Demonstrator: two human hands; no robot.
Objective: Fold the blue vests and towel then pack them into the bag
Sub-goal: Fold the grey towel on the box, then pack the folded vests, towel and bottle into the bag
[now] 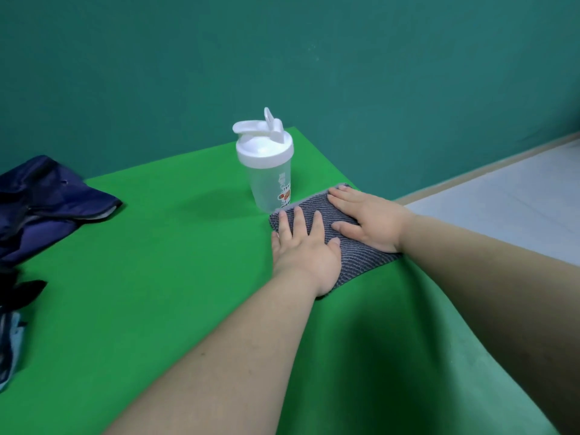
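A grey striped towel [354,262], folded into a small rectangle, lies near the right edge of the green table [157,262]. My left hand [303,249] presses flat on its near left part, fingers straight. My right hand [367,218] lies flat on its far right part, fingers spread. Dark blue fabric [44,202], a bag or a vest, I cannot tell which, sits crumpled at the far left. More dark and light blue cloth [12,334] shows at the left edge, cut off by the frame.
A clear shaker bottle [270,171] with a white flip lid stands upright just behind the towel's left corner, almost touching it. The table's right edge drops off beside the towel. A teal wall stands behind; pale floor [518,196] lies at the right.
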